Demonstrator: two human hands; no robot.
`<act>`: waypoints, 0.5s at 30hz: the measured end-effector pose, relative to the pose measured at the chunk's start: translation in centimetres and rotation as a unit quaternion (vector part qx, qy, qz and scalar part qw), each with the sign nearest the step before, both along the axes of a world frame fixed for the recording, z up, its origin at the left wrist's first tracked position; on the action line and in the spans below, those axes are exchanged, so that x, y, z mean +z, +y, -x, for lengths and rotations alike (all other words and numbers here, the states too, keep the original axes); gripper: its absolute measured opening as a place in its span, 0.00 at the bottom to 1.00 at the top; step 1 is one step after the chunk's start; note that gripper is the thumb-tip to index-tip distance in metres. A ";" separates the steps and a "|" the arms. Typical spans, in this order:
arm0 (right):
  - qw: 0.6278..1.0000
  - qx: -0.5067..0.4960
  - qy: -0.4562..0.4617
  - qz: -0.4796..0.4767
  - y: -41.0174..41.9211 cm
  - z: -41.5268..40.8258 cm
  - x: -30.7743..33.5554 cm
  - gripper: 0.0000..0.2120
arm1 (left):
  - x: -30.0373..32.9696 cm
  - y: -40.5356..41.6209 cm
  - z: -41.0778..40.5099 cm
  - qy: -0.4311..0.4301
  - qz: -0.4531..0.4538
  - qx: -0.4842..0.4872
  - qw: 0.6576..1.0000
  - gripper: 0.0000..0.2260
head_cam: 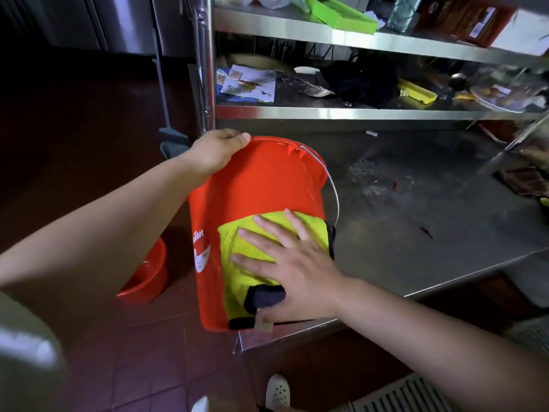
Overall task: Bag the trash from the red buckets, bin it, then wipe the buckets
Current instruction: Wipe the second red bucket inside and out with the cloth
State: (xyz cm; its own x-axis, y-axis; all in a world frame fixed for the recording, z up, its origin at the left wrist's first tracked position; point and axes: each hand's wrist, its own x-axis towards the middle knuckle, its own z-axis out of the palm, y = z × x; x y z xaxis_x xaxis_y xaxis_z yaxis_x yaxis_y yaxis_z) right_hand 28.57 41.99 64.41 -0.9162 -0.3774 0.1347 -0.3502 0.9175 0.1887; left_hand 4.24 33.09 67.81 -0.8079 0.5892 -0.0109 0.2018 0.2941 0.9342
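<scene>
So here we've got the big red plastic bucket (261, 185) tipped on its side at the near left corner of the steel worktable (416, 227), its wire bail handle (332, 185) hanging off the right side and its base toward us. There's white lettering and a logo on the wall that faces left.

Our left hand (217, 150) grips the far rim of the bucket, fingers curled over the edge and the thumb lying along the outside. Our right hand (294, 266) is flat and spread wide, fingers straight, pressing a fuzzy yellow-green microfiber cloth with dark trim (252, 254) against the outside wall of the bucket near its base. So it isn't really gripping the cloth, just pushing it onto the plastic with the palm and fingers.

Down on the dark red tiled floor (148, 352), to the left and partly behind our left forearm, sits a shallow red plastic basin (148, 275).

Behind the table are stainless steel shelves (356, 113) with a bunch of clutter: some printed papers (246, 84), a dark bundle of cloth (359, 81), a yellow plastic tray (416, 92), and a bright green plastic tray (338, 13) on the upper shelf. A grey broom (166, 99) leans at the far left. One white perforated clog (277, 391) pokes in at the bottom.
</scene>
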 end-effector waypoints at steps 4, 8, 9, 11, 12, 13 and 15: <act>1.000 0.012 0.005 0.020 0.3 0.4 0.2 0.37 | -0.3 -0.6 0.0 -0.038 -0.063 -0.017 0.997 0.08; 0.999 -0.036 0.009 0.020 1.8 3.7 1.5 0.34 | -0.9 -0.9 0.2 -0.065 -0.083 -0.056 0.993 0.08; 0.998 -0.060 0.007 0.018 2.5 4.9 2.1 0.34 | -1.1 -1.0 0.3 -0.069 -0.091 -0.067 0.991 0.09; 0.994 -0.111 0.001 0.025 3.9 7.4 3.6 0.35 | -1.4 -1.0 0.6 -0.076 -0.101 -0.079 0.989 0.10; 0.990 -0.133 -0.001 0.035 4.6 8.4 4.2 0.35 | -1.5 -1.0 0.7 -0.083 -0.105 -0.080 0.988 0.10; 0.988 -0.148 -0.004 0.045 5.2 9.2 4.7 0.34 | -1.7 -1.0 0.8 -0.093 -0.112 -0.078 0.986 0.10; 0.987 -0.152 -0.009 0.053 5.6 10.0 4.9 0.33 | -2.1 -1.3 0.9 -0.099 -0.121 -0.071 0.985 0.11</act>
State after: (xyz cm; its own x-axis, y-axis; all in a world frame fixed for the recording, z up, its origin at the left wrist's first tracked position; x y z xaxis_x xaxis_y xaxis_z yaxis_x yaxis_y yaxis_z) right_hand 18.54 47.57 69.31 -0.9874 -0.0693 0.1420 -0.0579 0.9949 0.0829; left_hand 3.37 31.81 65.71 -0.7137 0.7004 -0.0068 0.0307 0.0409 0.9987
